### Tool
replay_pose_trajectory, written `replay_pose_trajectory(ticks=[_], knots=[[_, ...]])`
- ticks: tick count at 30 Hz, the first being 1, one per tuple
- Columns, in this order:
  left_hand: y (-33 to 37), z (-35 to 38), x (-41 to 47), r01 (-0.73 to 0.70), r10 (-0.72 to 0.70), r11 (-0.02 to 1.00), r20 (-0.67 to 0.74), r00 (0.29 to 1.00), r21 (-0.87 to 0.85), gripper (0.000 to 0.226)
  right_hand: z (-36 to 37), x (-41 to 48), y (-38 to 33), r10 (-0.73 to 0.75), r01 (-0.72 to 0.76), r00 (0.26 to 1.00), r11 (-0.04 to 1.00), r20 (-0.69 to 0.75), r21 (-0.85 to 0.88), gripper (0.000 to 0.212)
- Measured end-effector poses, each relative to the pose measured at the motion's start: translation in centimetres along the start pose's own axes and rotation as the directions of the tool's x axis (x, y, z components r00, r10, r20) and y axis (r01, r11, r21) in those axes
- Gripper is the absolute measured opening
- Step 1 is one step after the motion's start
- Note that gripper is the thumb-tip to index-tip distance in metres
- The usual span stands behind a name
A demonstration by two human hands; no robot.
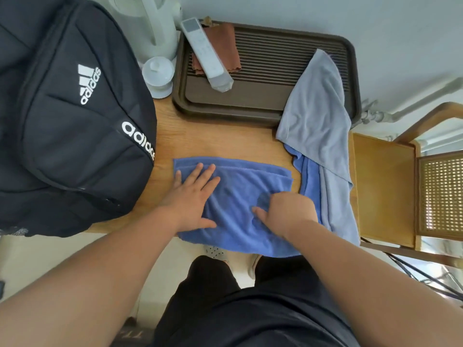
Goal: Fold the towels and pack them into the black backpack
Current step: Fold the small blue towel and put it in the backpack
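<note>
A blue towel [240, 186] lies folded on the wooden table [220, 141], its near edge hanging over the table's front. My left hand [193, 196] presses flat on its left half with straight fingers. My right hand [288, 209] rests on its right part with fingers curled under; whether they pinch the cloth is hidden. A grey towel [318, 116] lies unfolded at the right, draped over another blue towel [309, 176]. The black backpack [65, 116] stands at the left of the table, its front pocket facing me.
A dark brown tray [265, 106] at the back holds a white remote [205, 53] and a brown cloth [228, 41]. A white kettle [150, 23] and a lidded cup [158, 73] stand behind the backpack. A wooden chair [390, 186] is at the right.
</note>
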State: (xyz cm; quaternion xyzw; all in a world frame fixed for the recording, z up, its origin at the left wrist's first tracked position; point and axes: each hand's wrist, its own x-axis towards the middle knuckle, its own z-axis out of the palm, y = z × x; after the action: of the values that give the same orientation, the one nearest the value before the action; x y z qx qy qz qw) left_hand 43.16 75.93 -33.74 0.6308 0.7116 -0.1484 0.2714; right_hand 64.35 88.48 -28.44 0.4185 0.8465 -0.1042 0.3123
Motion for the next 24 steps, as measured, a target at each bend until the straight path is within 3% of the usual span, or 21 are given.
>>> replay_pose_trajectory(ticks=[2, 4, 6, 8, 11, 13, 19, 24], knots=[[-0.5, -0.7, 0.9, -0.09, 0.088, 0.993, 0.022, 0.996, 0.083, 0.124, 0.0, 0.5, 1.1, -0.009, 0.012, 0.998, 0.999, -0.055, 0.045, 0.053], [-0.5, -1.4, 1.5, -0.131, 0.126, 0.983, 0.04, 0.991, 0.128, 0.129, 0.4, 1.3, 2.1, -0.078, 0.077, 0.989, 0.997, -0.122, -0.011, 0.067], [-0.3, -1.7, 1.7, -0.132, 0.125, 0.981, 0.051, 0.991, 0.144, 0.132, 1.0, 2.1, 2.6, -0.122, 0.121, 0.988, 0.993, -0.091, -0.019, 0.082], [0.1, -1.8, 1.5, -0.092, 0.09, 0.992, 0.037, 0.995, 0.085, 0.13, 1.1, 3.0, 2.8, -0.108, 0.108, 0.991, 0.994, -0.078, 0.001, 0.083], [1.3, -1.4, 0.9, 0.063, -0.084, 0.978, -0.099, 0.992, -0.198, 0.111, 0.4, 4.0, 3.1, -0.115, 0.124, 0.971, 0.992, -0.208, 0.032, 0.055], [2.1, -1.4, 1.0, 0.177, -0.236, 0.938, -0.174, 0.956, -0.298, 0.092, -0.4, 4.6, 3.5, -0.136, 0.141, 0.962, 0.99, -0.236, 0.005, 0.04], [2.2, -3.2, 3.3, 0.288, -0.341, 0.927, -0.222, 0.913, -0.24, 0.052, -1.0, 6.7, 5.6, -0.141, 0.142, 0.965, 0.99, -0.221, -0.012, 0.022], [1.2, -4.7, 4.9, 0.345, -0.365, 0.93, -0.218, 0.905, -0.125, 0.026, -1.2, 7.6, 6.8, -0.239, 0.251, 0.948, 0.967, -0.212, 0.032, 0.011]])
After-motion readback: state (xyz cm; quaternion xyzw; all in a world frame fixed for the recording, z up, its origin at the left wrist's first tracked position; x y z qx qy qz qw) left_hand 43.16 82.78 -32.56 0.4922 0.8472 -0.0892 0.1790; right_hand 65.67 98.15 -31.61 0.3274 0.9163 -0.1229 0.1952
